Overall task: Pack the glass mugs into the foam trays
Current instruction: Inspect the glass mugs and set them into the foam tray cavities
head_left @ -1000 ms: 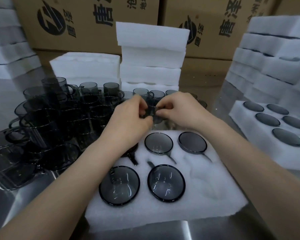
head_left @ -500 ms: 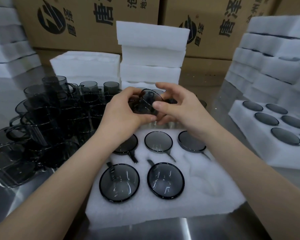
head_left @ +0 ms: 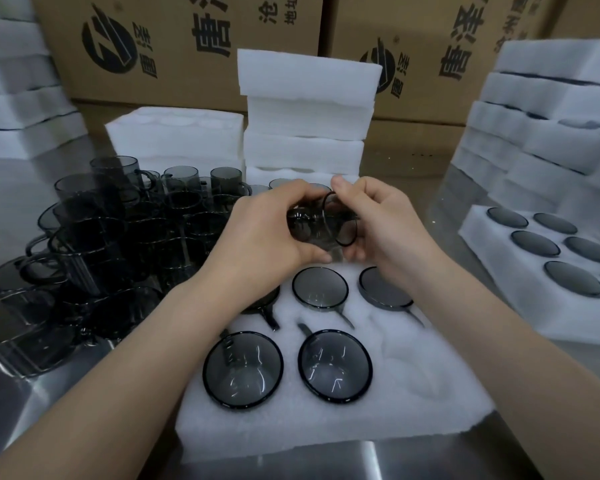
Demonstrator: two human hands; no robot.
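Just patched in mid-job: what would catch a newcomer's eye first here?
Dead centre, the left hand and right hand hold one smoky grey glass mug on its side above the white foam tray, whose near-right pocket is empty. A crowded heap of matching loose mugs sits left of it.

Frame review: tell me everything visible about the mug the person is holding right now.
The held mug is smoky grey see-through glass with a dark rim. It is tipped on its side, mouth toward the right hand, base in the left hand; both grip it above the far edge of the foam tray. Its handle is not clear.
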